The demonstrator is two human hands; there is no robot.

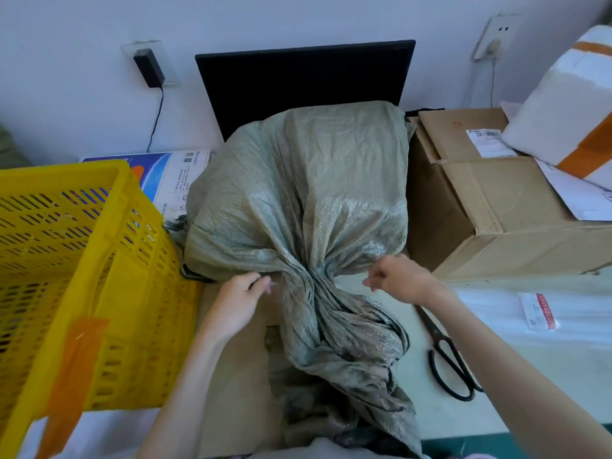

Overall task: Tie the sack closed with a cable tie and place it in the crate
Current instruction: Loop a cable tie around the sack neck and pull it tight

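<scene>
sack (298, 193): on the table, neck bunched narrow so a tie can cinch it
left hand (240, 301): pinched on a pale tie end beside the neck
right hand (399, 279): fingers curled, grip unclear
crate (82, 276): open, just left, ready for sack

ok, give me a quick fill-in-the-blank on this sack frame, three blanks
The sack has its neck gathered between the left hand and the right hand.
1. The crate is coloured ____.
2. The scissors lie on the person's ____ side.
3. The cardboard box has a white ____ on top.

Missing: yellow; right; label
</scene>
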